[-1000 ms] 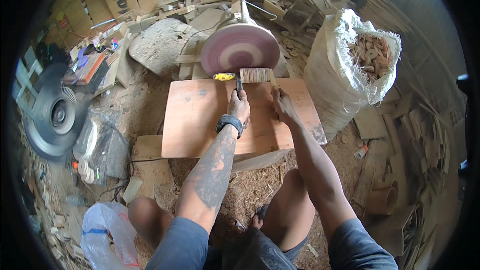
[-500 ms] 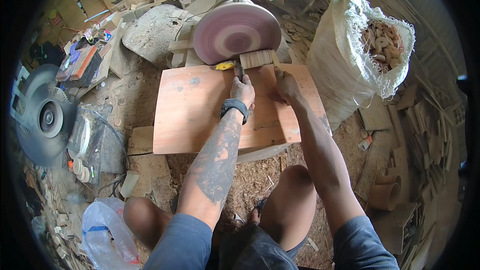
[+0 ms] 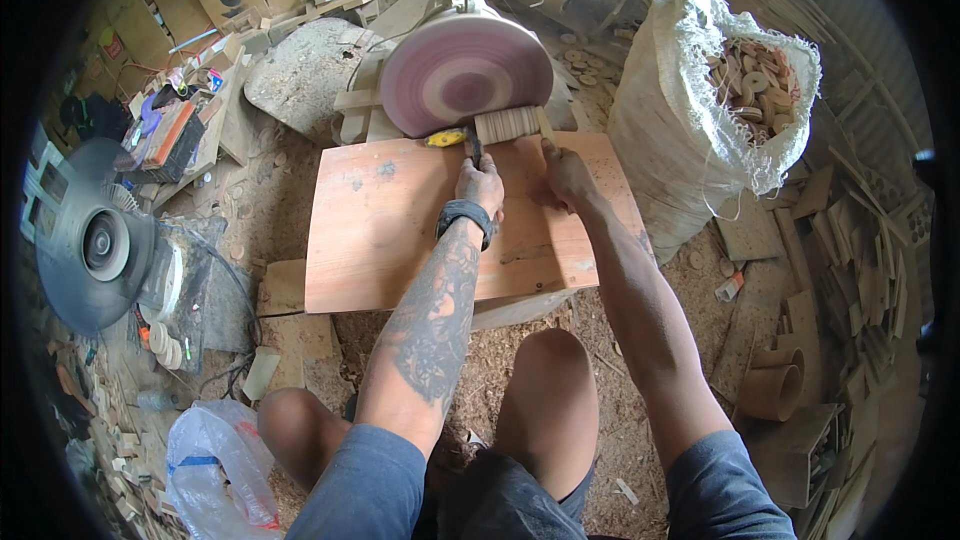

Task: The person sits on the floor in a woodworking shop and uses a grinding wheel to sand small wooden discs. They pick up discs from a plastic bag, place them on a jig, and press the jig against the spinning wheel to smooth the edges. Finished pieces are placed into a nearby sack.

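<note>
A round pink sanding disc [image 3: 465,75] stands upright at the far edge of a plywood board [image 3: 390,225]. A ribbed pale wooden cylinder, like a stack of small discs [image 3: 508,124], lies sideways against the disc's lower face. My left hand [image 3: 480,185], with a dark wrist strap, grips the dark rod at the stack's left end. My right hand [image 3: 562,172] holds its right end, fingers on the board. A small yellow piece [image 3: 444,138] lies by the disc.
A white woven sack [image 3: 700,110] full of small wooden discs stands to the right. A grey fan [image 3: 95,240] and a plastic bag [image 3: 215,460] sit at my left. Wood offcuts and sawdust cover the ground around my knees.
The view has shifted so the disc and board sit a little differently in frame. Both hands stay on the stack against the sanding disc.
</note>
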A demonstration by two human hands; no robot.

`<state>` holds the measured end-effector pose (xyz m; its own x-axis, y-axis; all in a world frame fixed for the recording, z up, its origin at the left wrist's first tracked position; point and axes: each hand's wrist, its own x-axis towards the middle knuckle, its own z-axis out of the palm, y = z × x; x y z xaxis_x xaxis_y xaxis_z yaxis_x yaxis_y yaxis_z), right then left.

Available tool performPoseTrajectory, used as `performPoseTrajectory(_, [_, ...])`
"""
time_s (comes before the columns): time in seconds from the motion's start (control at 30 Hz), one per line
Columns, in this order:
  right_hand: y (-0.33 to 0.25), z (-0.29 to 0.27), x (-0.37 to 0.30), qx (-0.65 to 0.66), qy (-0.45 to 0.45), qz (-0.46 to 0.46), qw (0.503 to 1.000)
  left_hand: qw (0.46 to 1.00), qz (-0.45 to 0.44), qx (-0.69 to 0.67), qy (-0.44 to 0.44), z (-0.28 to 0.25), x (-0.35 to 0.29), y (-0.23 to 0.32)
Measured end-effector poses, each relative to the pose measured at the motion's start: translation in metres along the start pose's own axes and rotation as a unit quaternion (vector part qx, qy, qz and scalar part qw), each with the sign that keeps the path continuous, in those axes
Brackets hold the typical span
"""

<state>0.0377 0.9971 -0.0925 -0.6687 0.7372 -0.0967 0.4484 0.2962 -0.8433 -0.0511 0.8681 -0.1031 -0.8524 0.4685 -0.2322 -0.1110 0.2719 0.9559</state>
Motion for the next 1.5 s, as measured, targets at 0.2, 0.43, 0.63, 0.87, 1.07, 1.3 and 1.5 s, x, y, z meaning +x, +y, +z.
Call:
performPoseTrajectory(0.2, [0.001,-0.001,0.002,-0.021,0.002,-0.017,1.0,1.0,-0.011,-0.026,-0.009,0.002,0.001,0.0])
performPoseTrajectory(0.43, [0.004,-0.001,0.005,-0.015,0.005,-0.015,1.0,1.0,-0.007,-0.023,-0.008,0.003,0.0,0.001])
performPoseTrajectory(0.63, [0.006,-0.002,0.007,0.02,-0.015,-0.005,1.0,1.0,-0.011,-0.022,0.002,0.005,-0.001,0.0])
performPoseTrajectory(0.87, [0.009,-0.006,0.009,0.005,-0.021,-0.016,1.0,1.0,0.011,-0.022,0.006,0.006,0.003,-0.003])
performPoseTrajectory(1.07, [0.018,0.0,0.018,-0.045,0.036,-0.047,0.997,1.0,0.007,-0.022,0.001,0.006,0.001,-0.001])
performPoseTrajectory(1.3, [0.021,-0.004,0.021,-0.055,0.01,-0.035,0.998,1.0,0.009,-0.012,0.005,0.007,-0.002,0.001])
performPoseTrajectory(1.5, [0.022,-0.006,0.022,-0.057,0.023,-0.029,0.998,1.0,0.004,-0.012,0.005,0.011,-0.003,0.002])
